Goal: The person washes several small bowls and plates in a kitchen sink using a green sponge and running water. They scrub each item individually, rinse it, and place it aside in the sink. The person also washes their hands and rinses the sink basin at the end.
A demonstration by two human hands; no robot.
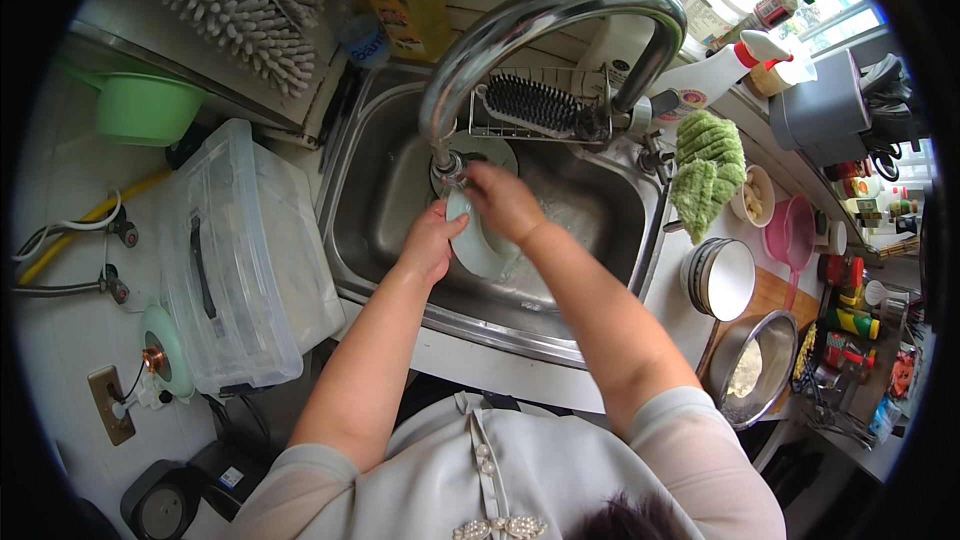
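My left hand (431,241) grips the rim of a pale, glossy dish (480,249), thumb over the near edge. The dish is tilted in the stainless-steel sink (375,199), beneath the chrome faucet (444,101). My right hand (506,202) is at the dish's upper end, close beside the spout tip. Its fingers are bent and blurred, and I cannot tell whether they hold anything. Behind my hands, a round plate (484,150) lies in the sink, partly hidden by the faucet.
A wire rack (540,136) with a black-bristled brush (532,101) spans the sink's back. Green cloth (705,172), stacked bowls (727,281) and a metal basin (776,360) with dough are at right. A clear plastic bin (255,262) stands at left.
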